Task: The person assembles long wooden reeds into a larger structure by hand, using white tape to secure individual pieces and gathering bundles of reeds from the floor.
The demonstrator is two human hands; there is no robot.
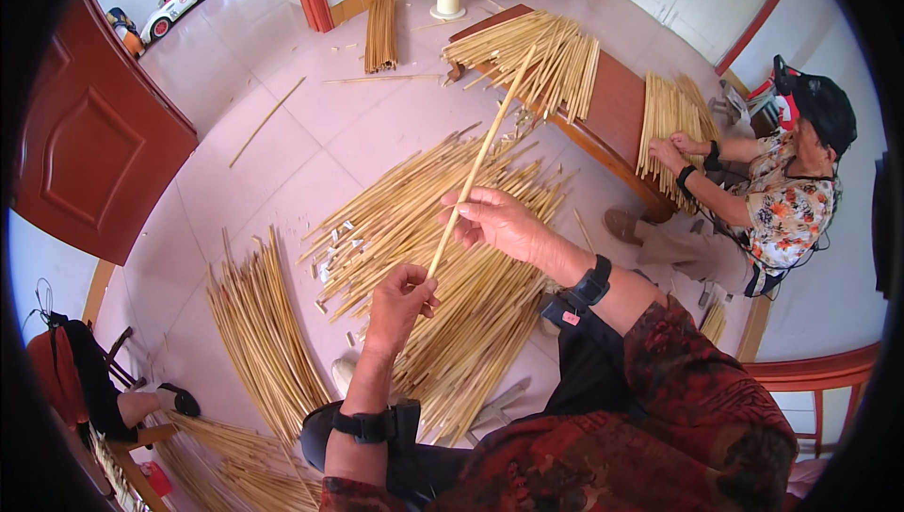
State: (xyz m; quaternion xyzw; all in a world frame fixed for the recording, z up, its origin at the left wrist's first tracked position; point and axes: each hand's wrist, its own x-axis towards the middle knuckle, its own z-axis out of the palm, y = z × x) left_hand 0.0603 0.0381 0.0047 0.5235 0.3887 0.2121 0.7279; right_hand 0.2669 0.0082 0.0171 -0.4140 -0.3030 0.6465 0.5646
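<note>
A long, thin, straw-coloured cane stick (489, 140) slants up and away from me in front of my body. Its near end is in the closed fingers of my left hand (400, 303). Partway along it, my right hand (502, 225) pinches the stick between thumb and fingers. Below both hands, a broad pile of similar sticks (377, 220) spreads over the floor, with small pale scraps among them. To the left of my left hand lies a narrower bundle of sticks (259, 333).
A co-worker (786, 173) sits at right, hands on sticks (673, 116) beside a low brown wooden table (612, 107). More sticks (556, 50) overhang the table. A small bundle (380, 36) stands farther back. Another person's leg (141, 408) shows at lower left, near a red door (104, 135).
</note>
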